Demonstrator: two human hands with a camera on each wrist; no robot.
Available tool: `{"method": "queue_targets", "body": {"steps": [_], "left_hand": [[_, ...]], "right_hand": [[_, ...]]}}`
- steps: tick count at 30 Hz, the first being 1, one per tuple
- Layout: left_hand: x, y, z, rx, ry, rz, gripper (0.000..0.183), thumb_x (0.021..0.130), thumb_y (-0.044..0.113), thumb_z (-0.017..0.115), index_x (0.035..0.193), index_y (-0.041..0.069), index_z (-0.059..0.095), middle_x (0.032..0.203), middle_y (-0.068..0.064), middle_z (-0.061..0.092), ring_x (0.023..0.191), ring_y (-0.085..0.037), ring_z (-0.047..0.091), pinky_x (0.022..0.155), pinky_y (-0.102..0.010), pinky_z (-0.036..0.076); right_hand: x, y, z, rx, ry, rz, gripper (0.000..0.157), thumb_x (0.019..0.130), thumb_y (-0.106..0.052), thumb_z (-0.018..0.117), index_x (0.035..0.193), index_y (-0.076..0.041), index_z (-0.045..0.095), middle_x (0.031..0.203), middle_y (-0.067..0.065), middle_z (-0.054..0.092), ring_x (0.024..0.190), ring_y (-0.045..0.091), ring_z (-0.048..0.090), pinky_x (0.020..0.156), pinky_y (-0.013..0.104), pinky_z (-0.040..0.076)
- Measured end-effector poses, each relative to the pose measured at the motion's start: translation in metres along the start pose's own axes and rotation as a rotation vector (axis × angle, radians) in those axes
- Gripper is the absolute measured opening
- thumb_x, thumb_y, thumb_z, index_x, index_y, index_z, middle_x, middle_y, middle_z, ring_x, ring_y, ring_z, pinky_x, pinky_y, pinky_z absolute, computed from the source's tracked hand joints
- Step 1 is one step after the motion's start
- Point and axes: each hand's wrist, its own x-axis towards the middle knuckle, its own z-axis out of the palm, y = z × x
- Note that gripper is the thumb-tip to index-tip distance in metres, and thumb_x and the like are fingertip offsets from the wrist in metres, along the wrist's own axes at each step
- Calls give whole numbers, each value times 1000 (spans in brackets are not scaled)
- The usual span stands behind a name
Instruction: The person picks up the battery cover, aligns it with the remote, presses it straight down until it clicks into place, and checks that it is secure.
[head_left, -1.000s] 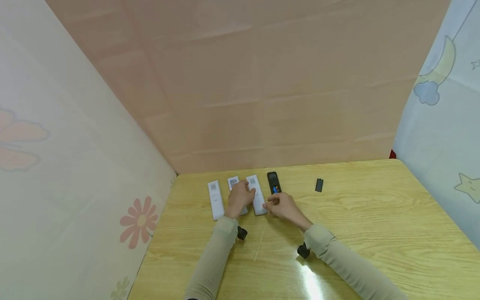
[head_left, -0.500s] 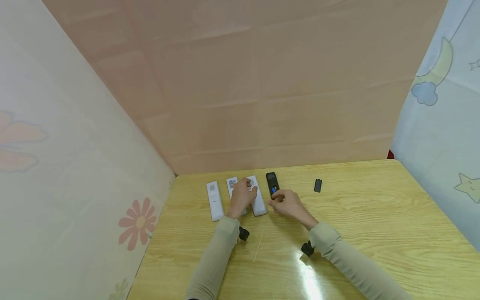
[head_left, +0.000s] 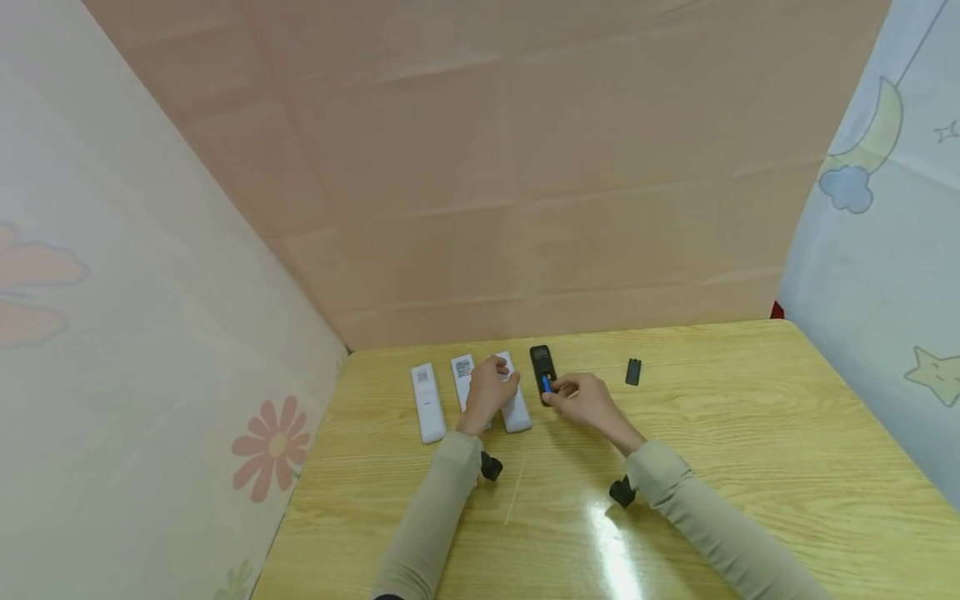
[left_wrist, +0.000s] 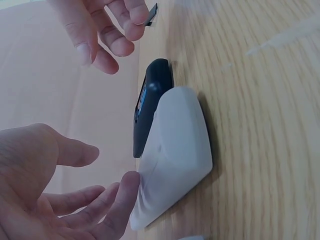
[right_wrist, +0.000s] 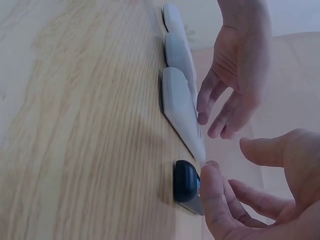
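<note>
A black remote control (head_left: 541, 360) lies back up with its battery bay uncovered and blue (head_left: 547, 383) showing inside. My right hand (head_left: 589, 402) is at its near end, thumb and fingers apart with nothing between them in the right wrist view. To the left lie three white remote controls, back up. Over the right one (head_left: 517, 414) and the middle one (head_left: 461, 368) hovers my left hand (head_left: 487, 390), its fingers loosely bent. In the left wrist view one fingertip of it is right at the edge of the right white remote (left_wrist: 182, 130).
The leftmost white remote (head_left: 428, 404) lies apart from the left hand. A small black battery cover (head_left: 633, 372) rests on the wooden table (head_left: 720, 450) to the right. A pinkish-brown backdrop (head_left: 525, 250) rises behind the table's far edge.
My right hand has moved from the near end of the right white remote to the black remote, going up and right. My left hand has shifted only slightly.
</note>
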Motion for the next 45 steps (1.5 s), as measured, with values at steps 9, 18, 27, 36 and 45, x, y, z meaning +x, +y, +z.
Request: {"method": "queue_targets", "body": {"steps": [9,18,27,36,45], "left_hand": [[3,4,6,-15,12,29,42,98,29,66,131,4,61,116,-8,67,97,-23,67,70,-31,57],[4,11,9,-28,17,33,44,97,27,67,134,4,60,115,-7,68,93,-22,68,69,-32,57],[6,18,14,-23,12,20,43,97,28,67,133,5,60,114,-5,69,97,-24,67,75,-36,58],[6,16,21,-33,6,35,42,97,27,67,132,4,61,114,-6,69,97,-24,67,74,-36,58],[3,21,25,-44,-34,-17,44,98,30,66,134,6,58,117,-6,67,99,-23,67,75,-37,58]], "right_hand": [[-2,-1,-12,-57,23,-9,50,92,-39,72,125,-2,67,102,8,70,83,19,68,69,35,57],[0,4,-20,-34,25,2,49,93,-36,72,127,-1,65,103,11,70,80,20,69,67,36,58],[-1,6,-28,-35,37,-14,48,94,-34,71,127,0,64,103,13,70,83,28,71,67,36,58],[-3,11,-31,-32,45,-9,51,95,-36,70,128,1,63,102,11,70,84,28,71,70,36,57],[-4,13,-32,-64,62,-16,51,94,-38,70,127,1,64,101,11,70,80,22,69,71,38,57]]}}
